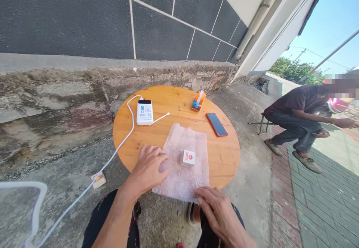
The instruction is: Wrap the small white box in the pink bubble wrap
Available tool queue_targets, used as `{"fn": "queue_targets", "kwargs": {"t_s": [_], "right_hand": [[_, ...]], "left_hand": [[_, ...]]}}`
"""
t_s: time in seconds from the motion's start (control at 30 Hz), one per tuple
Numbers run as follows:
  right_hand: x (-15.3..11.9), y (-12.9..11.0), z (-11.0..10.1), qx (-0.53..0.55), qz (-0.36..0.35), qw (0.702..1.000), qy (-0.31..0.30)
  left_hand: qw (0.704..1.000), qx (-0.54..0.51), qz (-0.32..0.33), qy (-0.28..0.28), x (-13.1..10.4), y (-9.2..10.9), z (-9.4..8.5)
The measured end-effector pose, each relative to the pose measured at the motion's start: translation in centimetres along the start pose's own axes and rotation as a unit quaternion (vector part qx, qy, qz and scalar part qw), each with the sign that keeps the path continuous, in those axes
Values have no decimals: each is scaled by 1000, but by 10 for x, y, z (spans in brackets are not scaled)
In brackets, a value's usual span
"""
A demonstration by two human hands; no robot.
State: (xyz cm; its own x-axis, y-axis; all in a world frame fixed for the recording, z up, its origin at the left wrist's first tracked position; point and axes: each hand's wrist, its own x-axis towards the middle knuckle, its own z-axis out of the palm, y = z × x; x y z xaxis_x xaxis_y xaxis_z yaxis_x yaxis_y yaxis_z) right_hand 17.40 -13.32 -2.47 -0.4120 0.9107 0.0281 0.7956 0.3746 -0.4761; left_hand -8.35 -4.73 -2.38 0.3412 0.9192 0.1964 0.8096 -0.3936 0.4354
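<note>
A sheet of pinkish bubble wrap lies spread over the near half of a round wooden table, its near edge reaching the table's rim. On the sheet sits a small white box with red print. My left hand rests at the sheet's left edge, fingers apart and lightly bent, left of the box. With thumb and fingers, my right hand pinches the sheet's near right corner. Neither hand touches the box.
A white power bank with cables lies at the table's left. An orange tape dispenser and a red-edged phone lie on the right. A small carton is on the ground. Another person sits at the right.
</note>
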Motion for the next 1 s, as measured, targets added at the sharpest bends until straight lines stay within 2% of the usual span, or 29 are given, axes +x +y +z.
{"fn": "queue_targets", "kwargs": {"t_s": [0.2, 0.33, 0.4, 0.53, 0.77, 0.87, 1.0], "right_hand": [[8, 15, -6, 45, 56, 993, 88], [17, 29, 0, 14, 58, 990, 128], [21, 36, 6, -25, 41, 990, 130], [25, 46, 13, -93, 6, 991, 97], [38, 56, 10, -132, -2, 985, 112], [44, 59, 3, -126, -11, 985, 116], [46, 56, -13, -91, -6, 987, 131]], "left_hand": [[999, -26, 17, 35, 5, -1, 2], [998, -20, 43, 42, 8, 3, 8], [999, -15, 42, 18, 7, 4, 12], [1000, -6, 12, -25, 6, 0, 19], [999, 12, -8, -31, 18, 3, 29], [999, 22, -10, -42, 23, 6, 27], [998, 36, 5, -46, 28, 7, 14]]}}
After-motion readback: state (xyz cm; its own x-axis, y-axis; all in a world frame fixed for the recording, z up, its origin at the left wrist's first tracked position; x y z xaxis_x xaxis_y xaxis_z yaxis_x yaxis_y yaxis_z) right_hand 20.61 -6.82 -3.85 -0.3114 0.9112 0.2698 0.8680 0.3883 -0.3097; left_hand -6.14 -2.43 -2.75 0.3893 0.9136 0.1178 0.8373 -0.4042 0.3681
